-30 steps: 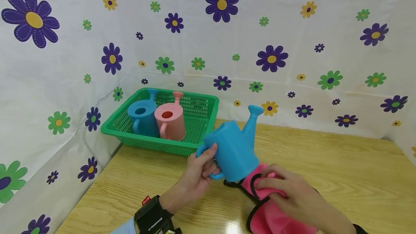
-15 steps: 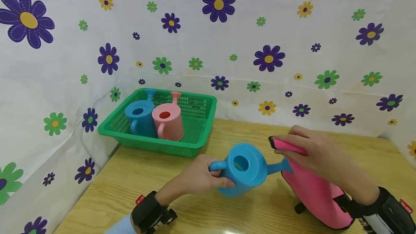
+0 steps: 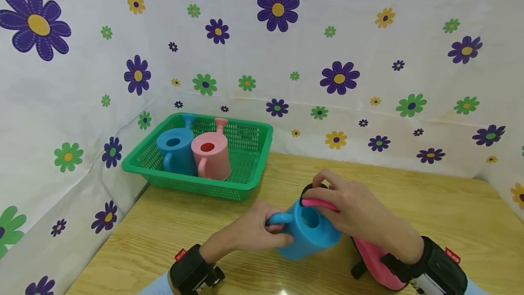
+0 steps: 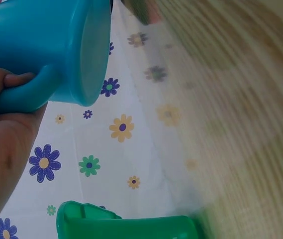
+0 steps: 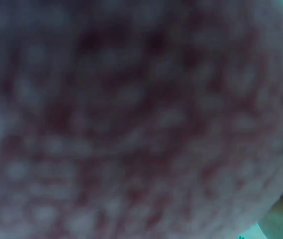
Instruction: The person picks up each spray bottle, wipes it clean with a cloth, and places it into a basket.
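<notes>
My left hand grips the handle of a blue toy watering can, held tilted over the table with its top opening facing me. The left wrist view shows the can and its handle from below, fingers curled round it. A pink cloth with black edging is pinched in my right hand, one fold lying over the far side of the can's rim, the rest hanging down under my forearm. The right hand and cloth hide the spout. A blurred dark reddish surface fills the right wrist view.
At the back left stands a green plastic basket, holding another blue watering can and a pink one, both upright. Beneath everything is a wood-grain table. A white flower-print sheet closes off the back and sides.
The can has turned from upside-tilted to showing its opening. My right hand picked up the cloth, carried it to the spout, then moved left onto the can's rim.
</notes>
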Motion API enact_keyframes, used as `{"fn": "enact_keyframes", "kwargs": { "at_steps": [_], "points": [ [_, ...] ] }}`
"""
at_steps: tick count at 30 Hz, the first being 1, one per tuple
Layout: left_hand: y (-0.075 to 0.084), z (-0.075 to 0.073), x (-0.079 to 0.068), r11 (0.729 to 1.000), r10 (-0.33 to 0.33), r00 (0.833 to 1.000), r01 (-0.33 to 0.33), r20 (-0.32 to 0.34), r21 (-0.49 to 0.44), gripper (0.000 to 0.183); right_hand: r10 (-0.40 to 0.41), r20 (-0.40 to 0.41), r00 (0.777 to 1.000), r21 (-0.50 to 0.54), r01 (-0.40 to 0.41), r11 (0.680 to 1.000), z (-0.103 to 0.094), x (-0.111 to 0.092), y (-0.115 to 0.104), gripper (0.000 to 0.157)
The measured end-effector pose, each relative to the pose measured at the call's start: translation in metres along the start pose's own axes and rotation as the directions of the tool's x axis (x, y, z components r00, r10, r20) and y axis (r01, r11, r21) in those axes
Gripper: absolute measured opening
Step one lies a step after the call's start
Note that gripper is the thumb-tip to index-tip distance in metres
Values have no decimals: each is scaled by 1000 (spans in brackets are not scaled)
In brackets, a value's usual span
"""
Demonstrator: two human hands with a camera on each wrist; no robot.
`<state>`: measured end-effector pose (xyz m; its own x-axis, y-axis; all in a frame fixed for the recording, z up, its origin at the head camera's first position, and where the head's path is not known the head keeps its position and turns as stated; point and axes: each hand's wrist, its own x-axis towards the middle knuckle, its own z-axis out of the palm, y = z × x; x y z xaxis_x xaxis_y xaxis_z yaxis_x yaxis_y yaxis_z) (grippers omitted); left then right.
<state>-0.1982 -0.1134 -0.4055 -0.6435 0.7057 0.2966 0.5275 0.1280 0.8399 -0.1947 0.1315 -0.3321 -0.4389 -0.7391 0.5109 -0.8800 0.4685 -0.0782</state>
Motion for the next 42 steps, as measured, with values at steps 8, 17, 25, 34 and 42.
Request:
{"fn": "enact_keyframes", "kwargs": {
  "at_steps": [8,17,25,34,42],
  "points": [
    [2,1,1,999,-2,1000,2,1,38,44,-100,-48,994,14,101,995,-2,-3,-10,34],
    [0,0,0,1000,5,1000,-5,15,5,45,-123,75,990,115,114,987,-10,-14,-24,44],
    [-1,-1,-3,1000,3,1000,-3,20,2,45,-87,184,979,86,72,994,-18,-24,-31,43],
    [-3,0,-4,1000,1,1000,-1,17,-11,43,-49,256,966,141,13,990,-21,-32,-33,38],
    [-2,2,-3,1000,5,1000,-5,17,-12,45,17,202,979,78,-33,996,-20,-29,-27,37]
  ]
}}
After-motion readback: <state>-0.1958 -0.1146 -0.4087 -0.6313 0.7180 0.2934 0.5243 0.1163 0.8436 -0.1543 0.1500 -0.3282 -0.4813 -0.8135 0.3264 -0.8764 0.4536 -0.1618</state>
